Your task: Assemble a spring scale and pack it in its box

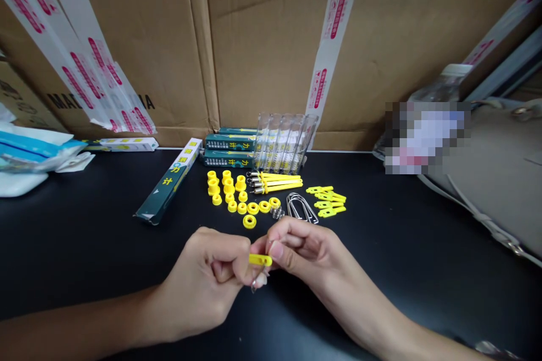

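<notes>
My left hand (218,271) is closed on a small yellow plastic piece (260,260), whose rounded end with holes sticks out to the right. A thin metal hook (254,285) hangs at this end. The thumb and forefinger of my right hand (305,248) pinch together at the tip of the piece; whatever is between them is too small to make out. Just beyond my hands lie yellow caps and rings (228,185), metal hooks (300,207), small springs (277,212), yellow rods with metal ends (279,181) and flat yellow pieces (331,212).
Clear tubes (282,144) stand beside stacked green boxes (228,158) at the back. Another green box (169,183) lies left of the parts. A large carton (262,39) backs the black table. A bottle (440,90) and a bag (499,175) are right, a blue-white packet (36,149) left.
</notes>
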